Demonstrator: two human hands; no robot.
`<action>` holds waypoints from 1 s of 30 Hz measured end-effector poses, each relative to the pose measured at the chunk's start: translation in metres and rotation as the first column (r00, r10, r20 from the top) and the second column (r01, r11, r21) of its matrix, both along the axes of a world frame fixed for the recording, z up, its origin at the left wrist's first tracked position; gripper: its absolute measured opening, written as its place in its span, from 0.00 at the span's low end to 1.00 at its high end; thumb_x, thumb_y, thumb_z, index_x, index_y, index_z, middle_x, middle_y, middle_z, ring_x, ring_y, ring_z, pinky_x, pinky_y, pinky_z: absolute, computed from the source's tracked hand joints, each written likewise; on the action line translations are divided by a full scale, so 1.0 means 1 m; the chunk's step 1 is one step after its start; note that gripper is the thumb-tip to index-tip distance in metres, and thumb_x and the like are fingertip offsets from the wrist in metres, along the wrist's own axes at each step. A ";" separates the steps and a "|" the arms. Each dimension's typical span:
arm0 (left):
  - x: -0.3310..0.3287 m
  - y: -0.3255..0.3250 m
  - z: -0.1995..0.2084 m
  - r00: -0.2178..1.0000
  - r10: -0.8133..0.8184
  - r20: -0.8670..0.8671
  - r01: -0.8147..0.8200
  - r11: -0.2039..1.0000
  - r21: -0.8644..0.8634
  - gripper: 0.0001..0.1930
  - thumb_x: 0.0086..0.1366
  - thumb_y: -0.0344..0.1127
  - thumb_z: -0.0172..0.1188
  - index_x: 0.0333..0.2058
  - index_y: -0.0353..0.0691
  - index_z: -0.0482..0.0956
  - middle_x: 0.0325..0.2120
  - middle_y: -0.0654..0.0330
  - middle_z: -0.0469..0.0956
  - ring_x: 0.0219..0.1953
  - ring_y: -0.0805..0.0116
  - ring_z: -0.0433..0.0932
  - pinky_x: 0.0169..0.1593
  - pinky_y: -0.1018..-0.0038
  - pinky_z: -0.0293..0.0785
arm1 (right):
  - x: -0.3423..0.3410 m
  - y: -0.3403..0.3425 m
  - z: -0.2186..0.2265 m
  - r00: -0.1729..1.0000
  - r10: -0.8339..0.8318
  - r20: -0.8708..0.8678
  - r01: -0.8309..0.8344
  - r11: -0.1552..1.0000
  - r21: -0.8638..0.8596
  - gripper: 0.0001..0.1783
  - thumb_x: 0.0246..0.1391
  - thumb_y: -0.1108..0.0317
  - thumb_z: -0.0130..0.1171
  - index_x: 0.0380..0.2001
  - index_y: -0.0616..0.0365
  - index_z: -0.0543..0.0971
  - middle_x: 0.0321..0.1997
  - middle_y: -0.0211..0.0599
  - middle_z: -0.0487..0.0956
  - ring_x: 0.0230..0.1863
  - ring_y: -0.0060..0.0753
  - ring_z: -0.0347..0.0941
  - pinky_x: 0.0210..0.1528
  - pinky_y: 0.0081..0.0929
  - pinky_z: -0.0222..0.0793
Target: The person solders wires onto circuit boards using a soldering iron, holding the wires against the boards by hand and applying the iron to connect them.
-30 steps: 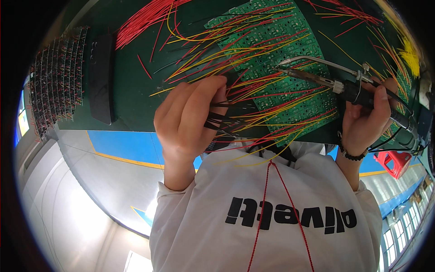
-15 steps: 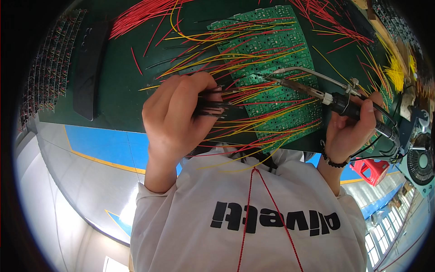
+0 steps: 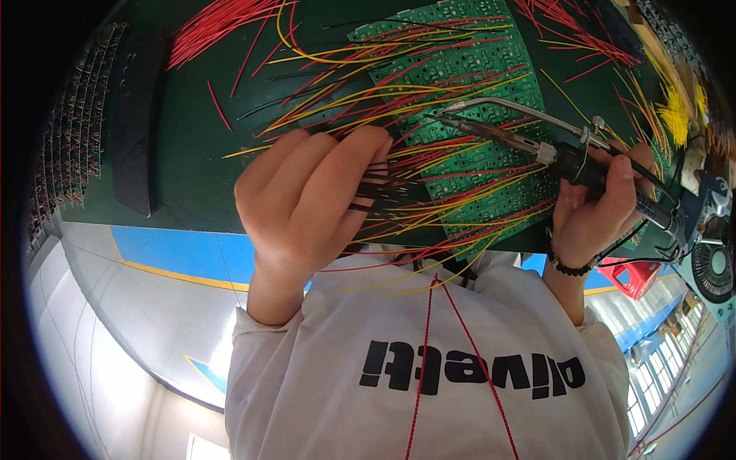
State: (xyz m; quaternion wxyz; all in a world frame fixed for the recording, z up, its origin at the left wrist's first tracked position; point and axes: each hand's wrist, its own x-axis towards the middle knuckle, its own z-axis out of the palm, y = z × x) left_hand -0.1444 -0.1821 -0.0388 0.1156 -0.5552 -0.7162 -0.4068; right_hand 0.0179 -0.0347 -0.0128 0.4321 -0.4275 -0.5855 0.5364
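My right hand [image 3: 602, 203] is closed round the handle of a soldering iron [image 3: 579, 165] with a curved metal feed tube [image 3: 521, 113] clamped along it. The iron's tip rests over a green circuit board panel [image 3: 475, 57], at about its middle left; contact with the board is hard to make out. Red, yellow and black wires [image 3: 360, 92] run leftward from the panel in rows. My left hand [image 3: 307, 195] is closed on a bunch of short black wires [image 3: 376, 188], their ends poking out toward the panel. Its fingertips are partly hidden behind the knuckles.
A pile of red wires [image 3: 222, 27] lies at the upper left of the green work mat [image 3: 192, 169], beside a long black tray [image 3: 138, 138]. Populated boards [image 3: 73, 126] stand at the far left. More red wires [image 3: 575, 38] and yellow wires [image 3: 675, 123] lie right; a fan [image 3: 711, 272] sits beyond.
The iron's tip has shifted slightly left and up over the panel. My left hand has moved a little and still grips the black wires; the whole view has shifted slightly.
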 end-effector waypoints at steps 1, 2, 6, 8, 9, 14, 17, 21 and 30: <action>-0.001 0.000 -0.003 1.000 -0.002 0.003 0.002 1.000 -0.003 0.12 0.37 0.24 0.62 0.26 0.36 0.75 0.13 0.63 0.65 0.13 0.70 0.62 0.15 0.78 0.57 | -0.001 0.000 0.000 0.999 0.038 -0.037 -0.038 0.999 -0.010 0.11 0.45 0.68 0.54 0.24 0.58 0.63 0.16 0.32 0.67 0.08 0.15 0.54 0.07 0.12 0.52; -0.001 0.000 -0.005 1.000 -0.007 -0.015 0.007 1.000 0.016 0.12 0.37 0.25 0.62 0.26 0.36 0.76 0.13 0.64 0.64 0.12 0.71 0.61 0.14 0.78 0.55 | -0.003 -0.001 0.001 0.994 0.075 -0.075 -0.076 0.997 -0.018 0.11 0.45 0.68 0.54 0.23 0.57 0.62 0.16 0.33 0.67 0.08 0.15 0.54 0.07 0.12 0.51; -0.001 -0.001 -0.004 1.000 0.001 -0.026 -0.001 1.000 -0.005 0.13 0.37 0.26 0.63 0.28 0.36 0.77 0.12 0.65 0.61 0.12 0.72 0.58 0.14 0.78 0.53 | -0.004 -0.001 0.000 0.995 0.085 -0.049 -0.085 0.996 -0.016 0.12 0.45 0.70 0.54 0.21 0.56 0.60 0.14 0.33 0.66 0.06 0.15 0.52 0.06 0.11 0.50; -0.001 0.000 -0.004 0.999 0.009 -0.037 -0.009 1.000 0.004 0.14 0.37 0.26 0.63 0.28 0.36 0.78 0.12 0.65 0.60 0.12 0.73 0.58 0.13 0.78 0.53 | 0.000 0.003 -0.005 0.962 0.215 -0.166 -0.208 0.976 0.063 0.14 0.45 0.70 0.54 0.20 0.56 0.58 0.12 0.32 0.64 0.05 0.14 0.50 0.05 0.11 0.48; -0.001 0.000 -0.004 0.999 0.017 -0.051 -0.017 1.000 0.015 0.14 0.37 0.26 0.62 0.28 0.36 0.78 0.12 0.66 0.60 0.12 0.73 0.57 0.13 0.78 0.52 | 0.003 0.004 -0.006 0.962 0.215 -0.165 -0.208 0.976 0.060 0.14 0.45 0.70 0.54 0.20 0.56 0.58 0.12 0.32 0.64 0.05 0.14 0.50 0.05 0.11 0.48; 0.001 -0.001 -0.002 0.999 0.023 -0.037 -0.023 1.000 0.016 0.13 0.37 0.25 0.63 0.28 0.35 0.78 0.12 0.66 0.60 0.12 0.74 0.57 0.13 0.78 0.52 | -0.001 -0.002 -0.001 0.990 0.128 -0.059 -0.122 0.987 0.107 0.15 0.47 0.66 0.53 0.21 0.57 0.57 0.10 0.33 0.63 0.03 0.16 0.52 0.03 0.13 0.47; 0.002 0.001 0.014 0.999 0.033 -0.035 -0.035 0.999 -0.042 0.13 0.37 0.25 0.65 0.27 0.35 0.79 0.11 0.65 0.62 0.12 0.74 0.59 0.15 0.80 0.55 | -0.001 0.000 0.000 0.987 0.127 -0.097 -0.122 0.990 0.065 0.15 0.47 0.65 0.53 0.21 0.57 0.57 0.10 0.34 0.63 0.03 0.17 0.53 0.03 0.14 0.47; -0.003 0.001 0.010 0.997 -0.042 -0.070 0.031 0.989 -0.145 0.13 0.38 0.24 0.68 0.27 0.34 0.80 0.10 0.64 0.66 0.13 0.74 0.62 0.17 0.81 0.59 | 0.002 0.002 -0.002 0.984 0.145 -0.104 -0.138 0.988 0.072 0.15 0.46 0.65 0.52 0.21 0.57 0.57 0.10 0.35 0.63 0.03 0.16 0.53 0.03 0.14 0.48; -0.001 0.003 -0.005 0.996 -0.035 -0.080 0.035 0.999 0.004 0.23 0.25 0.28 0.52 0.29 0.33 0.78 0.11 0.65 0.60 0.11 0.74 0.56 0.13 0.81 0.51 | -0.002 -0.001 0.000 0.988 0.131 -0.078 -0.131 0.991 0.010 0.13 0.45 0.70 0.53 0.22 0.57 0.58 0.12 0.34 0.64 0.04 0.16 0.53 0.04 0.14 0.50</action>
